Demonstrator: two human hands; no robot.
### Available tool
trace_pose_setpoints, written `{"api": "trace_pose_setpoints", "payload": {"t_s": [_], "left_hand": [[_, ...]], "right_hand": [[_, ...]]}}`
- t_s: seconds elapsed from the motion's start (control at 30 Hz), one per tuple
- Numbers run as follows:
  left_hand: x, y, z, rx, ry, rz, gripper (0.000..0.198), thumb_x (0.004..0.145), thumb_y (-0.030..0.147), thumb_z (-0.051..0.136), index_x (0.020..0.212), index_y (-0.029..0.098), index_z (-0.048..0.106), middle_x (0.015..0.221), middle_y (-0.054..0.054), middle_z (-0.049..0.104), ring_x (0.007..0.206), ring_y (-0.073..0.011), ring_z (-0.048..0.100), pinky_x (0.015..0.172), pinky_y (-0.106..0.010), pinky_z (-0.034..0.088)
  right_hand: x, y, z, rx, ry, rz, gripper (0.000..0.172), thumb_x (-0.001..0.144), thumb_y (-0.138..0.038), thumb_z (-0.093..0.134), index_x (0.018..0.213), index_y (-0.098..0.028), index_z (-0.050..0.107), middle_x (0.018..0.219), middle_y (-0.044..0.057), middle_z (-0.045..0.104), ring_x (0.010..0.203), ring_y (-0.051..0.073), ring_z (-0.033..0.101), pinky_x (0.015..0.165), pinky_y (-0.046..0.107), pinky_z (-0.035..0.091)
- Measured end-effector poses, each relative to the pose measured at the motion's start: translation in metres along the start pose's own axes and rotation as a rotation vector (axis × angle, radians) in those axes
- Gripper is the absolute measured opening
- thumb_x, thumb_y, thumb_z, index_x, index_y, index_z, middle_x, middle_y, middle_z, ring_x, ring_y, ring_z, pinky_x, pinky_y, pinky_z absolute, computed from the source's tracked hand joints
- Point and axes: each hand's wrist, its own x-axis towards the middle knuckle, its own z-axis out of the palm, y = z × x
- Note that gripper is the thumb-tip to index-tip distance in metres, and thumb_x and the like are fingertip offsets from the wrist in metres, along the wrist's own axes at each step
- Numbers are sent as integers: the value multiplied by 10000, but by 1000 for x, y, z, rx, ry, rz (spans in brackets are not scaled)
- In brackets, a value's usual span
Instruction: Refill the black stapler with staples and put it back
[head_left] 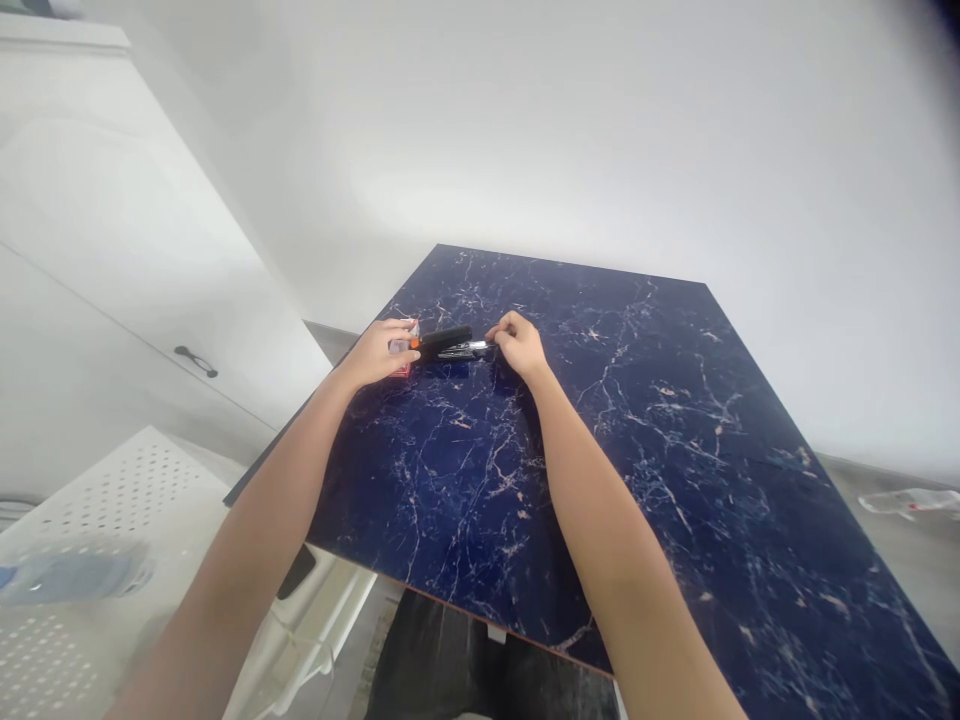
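Well, far left stands a white cabinet with a dark handle, and below it a white perforated surface with a blurred plastic bottle lying on it. On the dark blue marbled table, near its far left corner, the left hand has its fingers curled round a small clear-and-red box. Just beside it lies a black stapler, its orange end by the box. The right hand pinches the stapler's metal end between closed fingertips. Far right, off the table, lies a crumpled clear wrapper.
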Motion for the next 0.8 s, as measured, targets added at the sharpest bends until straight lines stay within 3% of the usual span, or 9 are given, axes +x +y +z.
{"api": "trace_pose_setpoints", "payload": {"t_s": [0.13, 0.2, 0.3, 0.43, 0.57, 0.67, 0.73, 0.8], "left_hand": [[0, 3, -1, 10, -7, -32, 395, 799, 605, 767, 949, 242, 803, 1319, -90, 733, 1281, -339, 642, 1162, -513, 472], [1, 4, -1, 17, -17, -19, 381, 780, 606, 782, 908, 247, 797, 1254, -83, 760, 1242, -337, 654, 1138, -517, 484], [3, 6, 0, 26, -34, -6, 383, 778, 616, 776, 886, 249, 792, 1139, -76, 786, 1147, -320, 681, 1075, -502, 515], [4, 9, 0, 32, -47, -27, 398, 785, 623, 761, 886, 238, 791, 1031, -78, 773, 1016, -295, 688, 970, -458, 536], [3, 14, -3, 66, -71, -76, 386, 773, 598, 778, 879, 226, 788, 982, -73, 735, 978, -282, 658, 912, -418, 513], [3, 19, -5, 103, -112, -117, 366, 770, 570, 787, 854, 214, 784, 937, -69, 711, 939, -268, 636, 866, -391, 498], [4, 23, -5, 128, -118, -113, 339, 770, 542, 789, 832, 208, 776, 902, -65, 704, 938, -266, 628, 883, -393, 488], [5, 27, -4, 167, -109, -99, 329, 762, 532, 796, 801, 206, 760, 866, -59, 699, 960, -272, 624, 946, -412, 474]], "right_hand": [[4, 12, -12, -25, 163, 203, 412, 889, -190, 318, 1180, -191, 609, 1173, 142, 745, 1041, 246, 704, 957, 393, 512], [6, 13, -17, -44, 176, 252, 426, 886, -177, 347, 1184, -176, 651, 1209, 164, 741, 1120, 283, 687, 1022, 435, 487], [7, 5, -13, -39, 82, 227, 391, 854, -153, 454, 1123, -190, 735, 1169, 129, 773, 1163, 298, 685, 1071, 426, 473], [6, -15, 8, -8, -46, 176, 398, 801, -116, 553, 1108, -210, 789, 1175, 105, 785, 1178, 311, 685, 1090, 426, 468], [2, -31, 23, 82, -135, 166, 353, 788, -120, 588, 1036, -218, 820, 1096, 66, 805, 1101, 266, 710, 1018, 356, 508], [1, -35, 27, 172, -182, 189, 309, 794, -142, 601, 991, -202, 832, 946, 42, 803, 910, 219, 730, 891, 312, 552], [2, -35, 31, 220, -190, 209, 278, 802, -167, 615, 972, -196, 833, 867, 35, 785, 791, 199, 715, 824, 310, 569], [4, -34, 37, 254, -145, 227, 289, 838, -204, 607, 1035, -193, 818, 910, 47, 780, 784, 199, 710, 824, 326, 578]]}}
